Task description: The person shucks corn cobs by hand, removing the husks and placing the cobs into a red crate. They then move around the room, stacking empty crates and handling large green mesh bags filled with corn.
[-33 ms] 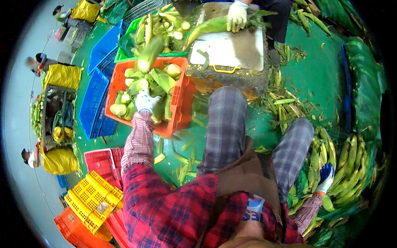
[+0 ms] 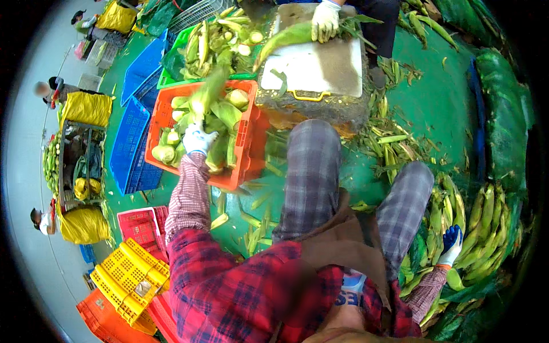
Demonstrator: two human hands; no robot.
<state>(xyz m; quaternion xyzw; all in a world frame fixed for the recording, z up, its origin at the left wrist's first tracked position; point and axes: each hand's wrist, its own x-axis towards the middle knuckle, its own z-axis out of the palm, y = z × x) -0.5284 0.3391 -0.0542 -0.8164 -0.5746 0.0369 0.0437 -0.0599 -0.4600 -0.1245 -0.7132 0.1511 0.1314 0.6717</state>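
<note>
My left hand (image 2: 199,139), in a white glove, is over the orange crate (image 2: 243,128) of corn ears with cut ends, thumb spread out to the right. A green husked corn ear (image 2: 207,98), blurred by motion, stands tilted just beyond its fingertips, its lower end close to or touching them. I see no grip around it. My right hand (image 2: 452,247), gloved white with blue-coated fingers, lies at the pile of unhusked corn (image 2: 486,234) at the far right. Its fingers are stretched out, with nothing visible in them.
A co-worker's gloved hand (image 2: 326,22) holds a corn ear (image 2: 289,40) on the white board (image 2: 314,71). Beyond the orange crate stands a green crate (image 2: 166,77) of corn. Blue crates (image 2: 128,146) and a yellow crate (image 2: 128,280) are on the left. Husk scraps (image 2: 394,140) litter the floor.
The blurred corn ear has come down nearer to my left hand's fingertips. My left hand has shifted very slightly; my right hand stays put.
</note>
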